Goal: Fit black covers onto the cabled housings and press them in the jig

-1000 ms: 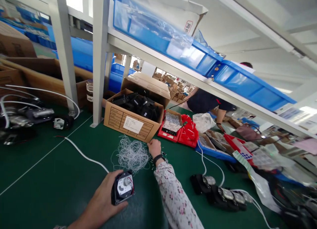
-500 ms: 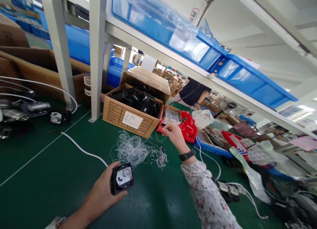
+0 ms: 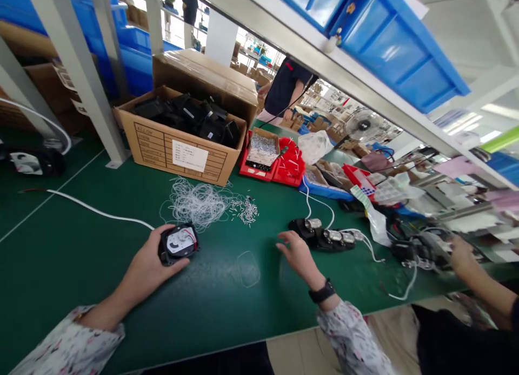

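My left hand (image 3: 146,264) is wrapped round a black square lamp housing (image 3: 179,244) with a silvery plate and red and black wires in it. A white cable (image 3: 97,208) runs from behind that hand across the table to the left. My right hand (image 3: 299,257) is held over the table with bent fingers apart and nothing between them. To its left lies a thin clear loop of thread (image 3: 248,269) on the green surface. Behind it are a tangled heap of clear loops (image 3: 198,203) and a small pile of short white sleeves (image 3: 248,210).
A cardboard box (image 3: 182,142) of black housings stands at the back. Right of it are a red tray (image 3: 257,172) and a red bag (image 3: 290,166). Black lamp units (image 3: 332,238) lie beyond my right hand. A co-worker's hand (image 3: 464,256) works at far right.
My right hand has come from near the red tray toward me and let go of the thin loop, which lies on the table. My left hand still holds the housing. The view has shifted right.
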Demonstrator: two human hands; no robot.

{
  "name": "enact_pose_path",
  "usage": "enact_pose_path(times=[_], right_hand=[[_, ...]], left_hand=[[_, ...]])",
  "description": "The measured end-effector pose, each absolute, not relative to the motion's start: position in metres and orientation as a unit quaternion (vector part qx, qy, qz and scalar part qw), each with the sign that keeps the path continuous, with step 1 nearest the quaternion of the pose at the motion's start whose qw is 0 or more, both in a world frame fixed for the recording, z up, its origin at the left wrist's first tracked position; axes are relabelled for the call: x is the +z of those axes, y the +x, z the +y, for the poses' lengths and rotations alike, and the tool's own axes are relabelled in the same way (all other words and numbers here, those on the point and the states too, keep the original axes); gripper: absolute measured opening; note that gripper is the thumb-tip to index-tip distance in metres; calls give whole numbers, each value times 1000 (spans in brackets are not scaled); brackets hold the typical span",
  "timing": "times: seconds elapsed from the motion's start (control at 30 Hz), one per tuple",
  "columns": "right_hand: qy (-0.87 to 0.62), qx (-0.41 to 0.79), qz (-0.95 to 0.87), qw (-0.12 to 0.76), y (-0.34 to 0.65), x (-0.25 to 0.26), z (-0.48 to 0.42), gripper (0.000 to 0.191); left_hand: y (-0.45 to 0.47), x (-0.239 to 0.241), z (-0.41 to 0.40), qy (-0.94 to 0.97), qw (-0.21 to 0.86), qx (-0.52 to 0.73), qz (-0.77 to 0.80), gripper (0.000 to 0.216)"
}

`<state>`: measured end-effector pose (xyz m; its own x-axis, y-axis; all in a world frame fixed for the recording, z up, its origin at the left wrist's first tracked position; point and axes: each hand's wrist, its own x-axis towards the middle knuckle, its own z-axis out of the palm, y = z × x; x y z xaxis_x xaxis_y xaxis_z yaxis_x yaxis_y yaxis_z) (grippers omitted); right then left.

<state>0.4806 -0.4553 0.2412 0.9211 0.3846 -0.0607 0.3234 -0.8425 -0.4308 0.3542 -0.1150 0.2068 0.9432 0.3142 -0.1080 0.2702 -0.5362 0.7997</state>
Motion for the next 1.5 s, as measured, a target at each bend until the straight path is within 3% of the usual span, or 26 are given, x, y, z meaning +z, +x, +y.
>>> enact_pose_path(times=[0.1, 0.2, 0.43, 0.73, 0.83, 1.03, 1.2, 1.5], right_hand=[[-928, 112, -280, 221, 480, 239, -439, 5], [-895, 136, -385, 179, 479, 234, -409, 24], [-878, 150, -422, 167, 487, 224, -391, 15], [-877, 92, -393, 259, 484, 352, -376, 10], [-857, 122, -416, 279, 463, 375, -359, 11], [-811, 245, -437, 302, 420, 334, -316, 12], [-831, 215, -423, 289, 426, 298, -296, 13], [-847, 195, -388, 306, 454, 309, -306, 10]], left_hand=[[357, 215, -121, 860, 483, 36, 162, 70], [360, 227, -136, 841, 523, 40, 132, 67], [363, 230, -168, 802, 597, 24, 28, 71], [368, 217, -162, 768, 640, 8, -5, 76], [369, 215, -160, 761, 649, 19, -12, 79], [368, 203, -162, 752, 656, 56, -7, 81], [367, 202, -161, 757, 651, 50, -5, 72], [370, 201, -160, 737, 674, 48, 1, 81]])
